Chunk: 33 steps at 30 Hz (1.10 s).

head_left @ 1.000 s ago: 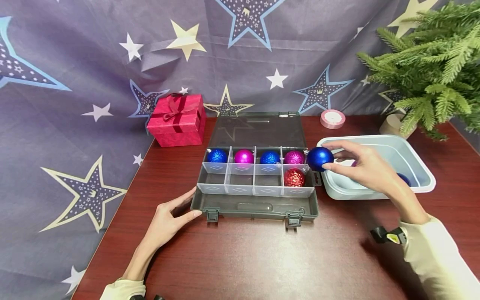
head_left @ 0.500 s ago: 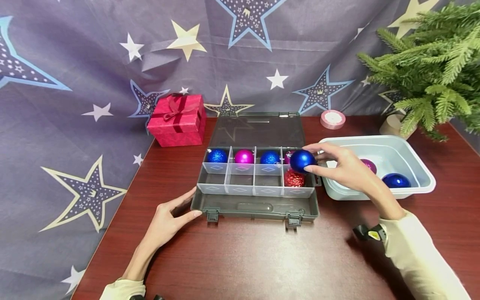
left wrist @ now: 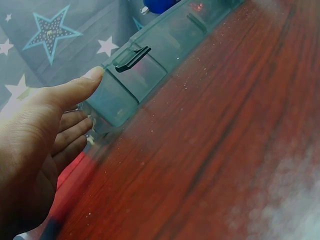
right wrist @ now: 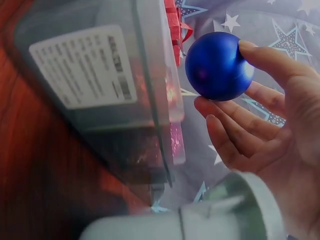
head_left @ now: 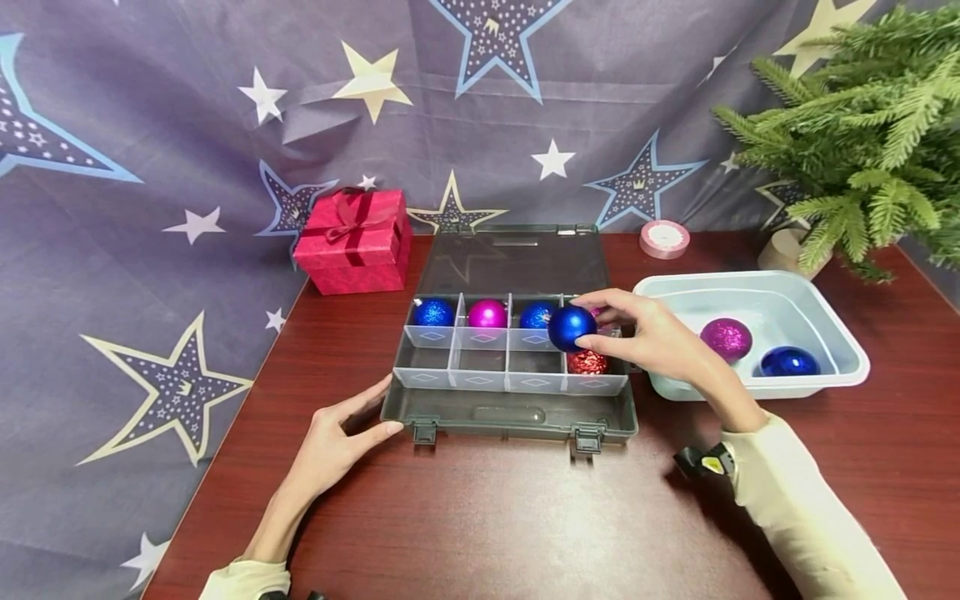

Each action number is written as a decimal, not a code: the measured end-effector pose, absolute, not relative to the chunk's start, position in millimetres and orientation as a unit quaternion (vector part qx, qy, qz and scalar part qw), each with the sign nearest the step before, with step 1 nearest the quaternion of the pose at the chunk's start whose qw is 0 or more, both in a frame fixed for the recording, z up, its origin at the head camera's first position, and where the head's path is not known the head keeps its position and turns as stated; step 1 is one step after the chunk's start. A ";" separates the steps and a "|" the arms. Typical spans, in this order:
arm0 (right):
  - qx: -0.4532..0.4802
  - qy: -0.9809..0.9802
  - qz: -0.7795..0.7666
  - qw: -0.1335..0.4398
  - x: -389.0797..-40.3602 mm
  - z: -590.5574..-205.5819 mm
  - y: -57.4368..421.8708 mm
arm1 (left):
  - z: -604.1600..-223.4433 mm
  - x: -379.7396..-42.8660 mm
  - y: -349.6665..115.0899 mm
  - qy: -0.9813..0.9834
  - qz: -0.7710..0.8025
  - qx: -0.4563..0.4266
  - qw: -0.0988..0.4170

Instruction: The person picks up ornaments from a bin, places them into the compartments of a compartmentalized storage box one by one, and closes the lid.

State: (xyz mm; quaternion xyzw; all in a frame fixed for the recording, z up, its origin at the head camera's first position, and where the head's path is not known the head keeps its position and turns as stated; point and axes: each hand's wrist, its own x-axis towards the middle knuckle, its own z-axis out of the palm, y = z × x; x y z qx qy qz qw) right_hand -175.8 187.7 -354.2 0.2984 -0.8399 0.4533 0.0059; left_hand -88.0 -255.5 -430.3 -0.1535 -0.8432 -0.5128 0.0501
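My right hand pinches a matte blue Christmas ball between thumb and fingers. The ball hangs above the right part of a grey see-through divider box with its lid raised. In the right wrist view the blue ball stays clear of the box wall. Several balls sit in the back compartments: glittery blue, pink and another blue. A red ball lies front right, partly hidden, and a pink one behind my fingers is mostly covered. My left hand rests with straight fingers against the box's front left corner.
Right of the box stands a pale plastic tub with a purple glitter ball and a shiny blue ball. Behind are a ribbon roll and an artificial fir tree. A red gift box stands back left.
My right hand has carried the blue ball leftward from the tub's edge to over the divider box. Both balls in the tub have come into view. The left hand has stayed in place.
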 end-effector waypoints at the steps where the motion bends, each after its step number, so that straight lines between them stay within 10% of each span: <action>1: 0.300 -0.840 0.452 0.006 -176.3 -354.7 186.0 | -430.5 -88.0 -255.6 -0.844 -0.512 -0.153 0.051; 33: 0.328 -0.828 0.454 -0.016 -178.7 -358.2 159.7 | -431.8 -88.2 -256.1 -0.845 -0.509 -0.156 0.050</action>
